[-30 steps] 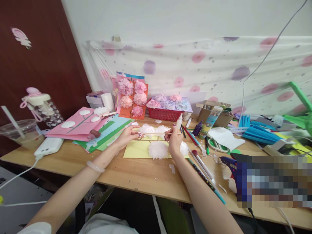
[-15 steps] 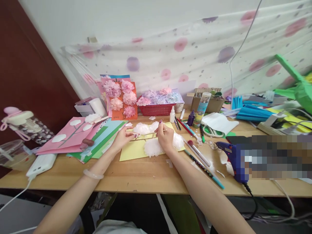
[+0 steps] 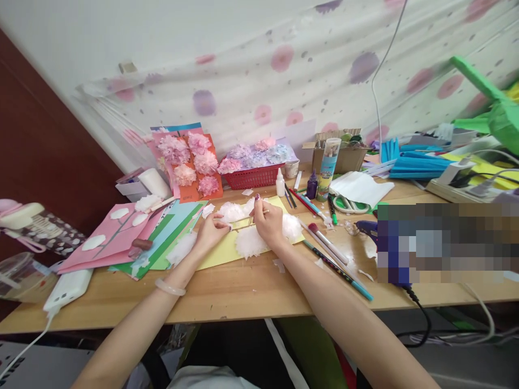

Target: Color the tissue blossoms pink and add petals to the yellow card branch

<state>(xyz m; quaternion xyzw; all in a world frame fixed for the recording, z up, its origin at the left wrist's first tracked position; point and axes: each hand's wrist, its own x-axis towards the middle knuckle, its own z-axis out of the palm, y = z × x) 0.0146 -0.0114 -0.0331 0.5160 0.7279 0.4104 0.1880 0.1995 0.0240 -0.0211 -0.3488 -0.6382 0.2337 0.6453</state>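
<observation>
At the far left of your bench (image 3: 227, 297) stand a clear cup (image 3: 22, 278) and a dotted bottle (image 3: 60, 232), with a white power bank (image 3: 67, 289) lying just beside the cup. Next comes a pink card (image 3: 87, 259) bearing white shapes and a grey stem, a brown roll (image 3: 141, 244) at its right edge. Green and blue sheets (image 3: 170, 216) lie between that card and your left arm, which wears a pale bracelet (image 3: 169, 288); behind them an orange card (image 3: 211, 143) with pink flowers leans upright.

Your left hand (image 3: 211, 232) is over the left part of the yellow sheet (image 3: 221, 254), its grip nearly closed, thumb and fingers bent; you cannot tell from here whether it has hold of the thin stick (image 3: 242, 221). That stick slants over the sheet between your hands, among white tissue flowers (image 3: 251, 243).

Your right hand (image 3: 268, 222) has its grip closed around the stick's right end, thumb uppermost. Behind it sit a red basket (image 3: 257, 178) of pastel flowers and a white dropper bottle (image 3: 280, 185).

Further right you have a purple bottle (image 3: 312, 186), a tall tube (image 3: 327, 170), brushes (image 3: 330, 244), scissors (image 3: 352, 205) partly under white paper (image 3: 360, 188), then a glue gun (image 3: 367, 229), partly pixelated, and blue folded paper (image 3: 421, 177).
</observation>
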